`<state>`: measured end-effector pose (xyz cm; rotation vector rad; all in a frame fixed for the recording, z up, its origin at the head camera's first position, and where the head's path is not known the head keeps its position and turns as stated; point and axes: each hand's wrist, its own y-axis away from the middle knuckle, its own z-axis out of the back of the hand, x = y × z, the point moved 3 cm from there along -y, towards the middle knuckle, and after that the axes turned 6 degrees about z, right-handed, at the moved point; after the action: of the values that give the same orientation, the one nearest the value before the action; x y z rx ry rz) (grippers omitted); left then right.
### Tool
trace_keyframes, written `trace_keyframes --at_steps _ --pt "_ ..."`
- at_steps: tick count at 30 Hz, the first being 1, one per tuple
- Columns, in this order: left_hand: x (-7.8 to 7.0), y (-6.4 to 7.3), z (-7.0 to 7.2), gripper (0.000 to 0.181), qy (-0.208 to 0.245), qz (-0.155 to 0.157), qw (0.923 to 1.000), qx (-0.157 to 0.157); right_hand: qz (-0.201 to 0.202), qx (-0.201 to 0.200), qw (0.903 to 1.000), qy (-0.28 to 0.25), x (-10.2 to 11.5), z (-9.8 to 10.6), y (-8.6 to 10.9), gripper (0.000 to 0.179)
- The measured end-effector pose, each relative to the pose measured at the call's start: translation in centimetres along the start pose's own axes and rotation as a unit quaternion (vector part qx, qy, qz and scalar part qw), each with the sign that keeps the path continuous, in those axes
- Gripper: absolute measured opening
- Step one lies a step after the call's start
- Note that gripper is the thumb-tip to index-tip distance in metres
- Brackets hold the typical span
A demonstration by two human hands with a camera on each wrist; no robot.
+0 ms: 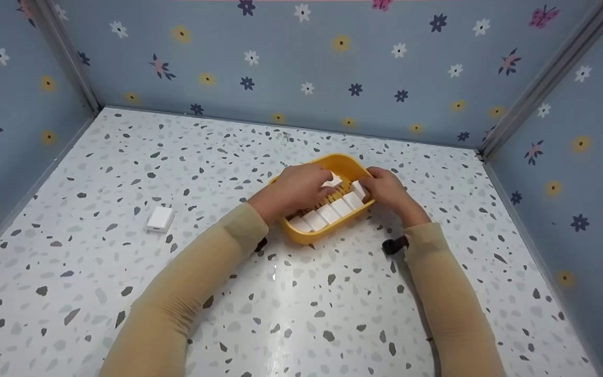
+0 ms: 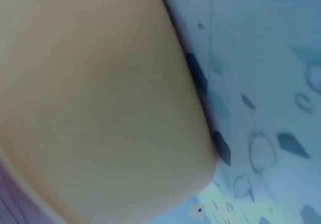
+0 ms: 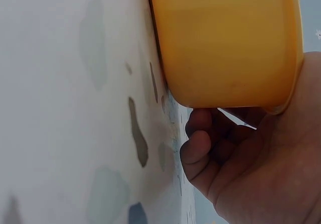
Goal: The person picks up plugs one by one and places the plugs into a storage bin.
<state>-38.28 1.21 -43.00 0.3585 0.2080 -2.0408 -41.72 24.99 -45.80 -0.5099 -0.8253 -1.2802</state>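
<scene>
A yellow plastic basket (image 1: 306,238) with a slotted bottom stands on the speckled table. Along its near side several small white boxes (image 1: 327,213) stand in a row. My left hand (image 1: 301,187) reaches in from the left and pinches another white box (image 1: 334,180) near the far side; part of that box is hidden by the fingers. At the basket's right end, my right hand (image 1: 388,191) grips the rim, thumb inside and fingers outside. The right wrist view shows the curled fingers (image 3: 195,148) against the basket's outer wall (image 3: 225,43). Only sleeve and table fill the left wrist view.
One more white box (image 1: 160,219) lies on the table (image 1: 301,314), left of the basket. Blue flowered panels (image 1: 301,63) close off the back and both sides. A black strap end (image 1: 394,245) sticks out at the right wrist.
</scene>
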Motion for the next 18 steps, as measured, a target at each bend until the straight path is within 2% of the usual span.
trace_keyframes --at_steps 3,6,10,12,15,18 --pt "0.4 0.7 0.8 0.038 0.026 -0.006 0.9994 -0.024 0.001 0.002 1.0 -0.003 -0.1 0.0 0.0 0.033" --pt "0.9 1.5 1.9 0.034 0.04 -0.013 0.9963 -0.075 0.003 0.003 1.0 -0.003 -0.1 0.0 0.0 0.033" --pt "2.1 2.9 3.1 0.026 0.071 -0.008 0.9852 -0.156 0.001 0.005 1.0 -0.001 -0.1 0.0 0.0 0.033" --pt "2.9 3.5 3.6 0.024 0.087 0.002 0.9789 -0.185 0.001 0.005 1.0 -0.004 -0.2 0.0 0.0 0.033" --pt "4.1 4.4 4.1 0.023 0.097 0.022 0.9722 -0.212 0.001 0.005 0.9999 -0.009 -0.1 0.0 -0.1 0.032" --pt "5.5 5.0 4.2 0.023 0.096 0.048 0.9696 -0.22 0.0 0.001 1.0 -0.006 -0.1 0.0 0.0 0.03"
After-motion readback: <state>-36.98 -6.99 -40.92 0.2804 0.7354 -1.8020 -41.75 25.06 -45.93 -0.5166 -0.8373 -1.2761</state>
